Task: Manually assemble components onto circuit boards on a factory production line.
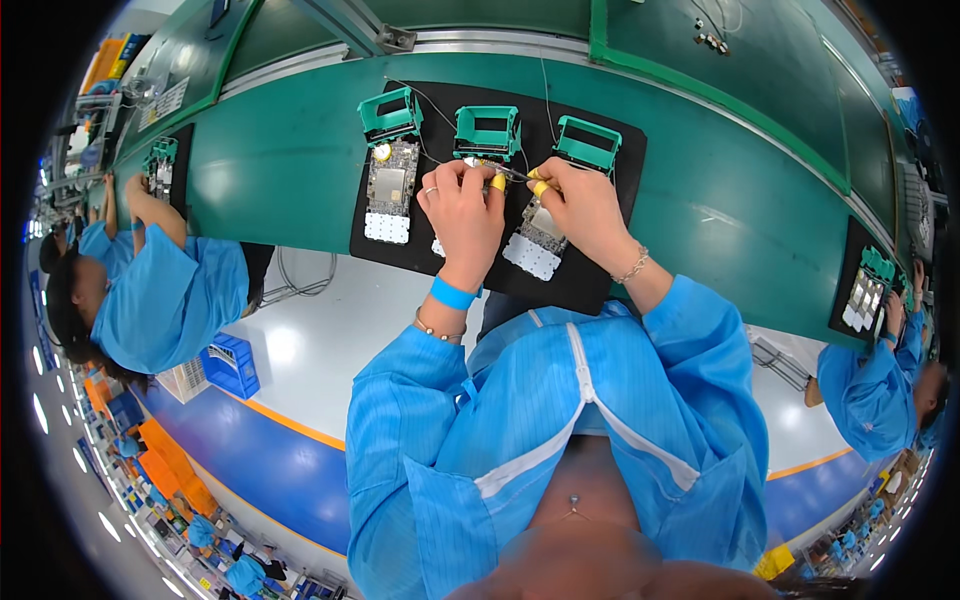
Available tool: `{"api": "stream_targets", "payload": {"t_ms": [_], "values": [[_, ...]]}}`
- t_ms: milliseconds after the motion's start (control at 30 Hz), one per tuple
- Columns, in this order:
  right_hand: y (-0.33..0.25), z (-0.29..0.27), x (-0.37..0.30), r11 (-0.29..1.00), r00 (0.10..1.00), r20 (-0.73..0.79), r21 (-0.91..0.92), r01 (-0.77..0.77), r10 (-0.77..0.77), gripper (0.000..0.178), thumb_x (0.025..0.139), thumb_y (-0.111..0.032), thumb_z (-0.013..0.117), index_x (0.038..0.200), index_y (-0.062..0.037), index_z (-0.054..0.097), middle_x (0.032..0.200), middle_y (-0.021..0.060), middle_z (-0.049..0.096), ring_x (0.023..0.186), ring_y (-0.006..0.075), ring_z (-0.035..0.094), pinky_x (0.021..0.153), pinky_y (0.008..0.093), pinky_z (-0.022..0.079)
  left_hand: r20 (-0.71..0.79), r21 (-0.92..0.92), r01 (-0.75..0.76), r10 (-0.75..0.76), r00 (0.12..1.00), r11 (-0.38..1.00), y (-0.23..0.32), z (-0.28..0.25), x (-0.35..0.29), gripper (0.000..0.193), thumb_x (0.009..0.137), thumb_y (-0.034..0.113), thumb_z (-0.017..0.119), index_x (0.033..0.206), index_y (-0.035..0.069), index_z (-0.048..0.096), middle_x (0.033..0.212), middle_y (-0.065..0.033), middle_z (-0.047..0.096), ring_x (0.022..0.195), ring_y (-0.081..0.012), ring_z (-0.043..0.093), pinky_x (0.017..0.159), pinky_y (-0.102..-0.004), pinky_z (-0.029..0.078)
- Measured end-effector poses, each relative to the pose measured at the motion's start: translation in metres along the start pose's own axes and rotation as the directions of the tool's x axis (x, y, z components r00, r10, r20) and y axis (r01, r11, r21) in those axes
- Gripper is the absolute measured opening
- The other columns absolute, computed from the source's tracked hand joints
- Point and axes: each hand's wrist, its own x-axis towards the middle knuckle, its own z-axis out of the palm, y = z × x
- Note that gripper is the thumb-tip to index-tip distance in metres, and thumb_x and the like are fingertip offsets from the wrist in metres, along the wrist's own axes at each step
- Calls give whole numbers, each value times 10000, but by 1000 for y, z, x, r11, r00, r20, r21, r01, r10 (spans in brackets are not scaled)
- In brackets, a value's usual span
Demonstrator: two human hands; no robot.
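Observation:
A black mat (590,285) lies on the green table (280,170) with three circuit boards on it, each below a green plastic frame. My left hand (465,215), with a ring and a yellow fingertip cap, rests curled over the middle board (438,247) and holds it down below the middle frame (487,130). My right hand (585,205), also yellow-capped, pinches a thin metal tool (510,174) whose tip points left to my left fingertips. The left board (390,190) lies bare under the left frame (388,112). The right board (535,245) is partly under my right hand, below the right frame (588,145).
A person in a blue coat (165,295) works at the left with another black mat (165,170). Another person (875,385) works at the right near a mat with boards (865,290). A blue crate (232,365) stands on the floor. A metal rail (400,42) runs behind the table.

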Motion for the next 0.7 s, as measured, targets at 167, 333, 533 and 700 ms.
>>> {"api": "stream_targets", "payload": {"t_ms": [167, 333, 533, 700], "values": [[0, -1, -5, 998, 1000, 3, 57, 5, -6, 133, 821, -137, 626, 927, -60, 609, 749, 91, 640, 638, 243, 615, 557, 321, 461, 104, -291, 199, -176, 979, 936, -9, 1, 0, 98, 730, 86, 654, 827, 74, 661, 905, -80, 519, 875, -267, 473, 725, -380, 365], [2, 1, -8, 994, 997, -44, 95, 61, -57, 132, 820, -146, 637, 927, -74, 608, 737, 81, 630, 621, 231, 605, 556, 319, 461, 256, -458, 376, -286, 924, 805, -9, -5, 3, 99, 759, 98, 639, 840, 48, 667, 924, -92, 539, 883, -264, 483, 743, -378, 394], [1, -2, -8, 988, 993, -56, 103, 114, -108, 122, 820, -125, 626, 922, -64, 602, 724, 92, 627, 616, 240, 609, 563, 326, 469, 224, -280, 258, -199, 954, 925, -8, -8, 0, 196, 734, 163, 670, 886, 55, 610, 1019, -94, 515, 969, -291, 458, 823, -411, 366], [7, -4, -7, 998, 998, -27, -13, 58, -59, 76, 829, -119, 575, 886, -73, 595, 687, 119, 614, 632, 299, 612, 568, 393, 475, 173, -46, 106, -97, 980, 993, -9, -14, -17, 509, 631, 243, 757, 1041, 67, 513, 1194, -141, 447, 1084, -344, 398, 905, -454, 308]]}}
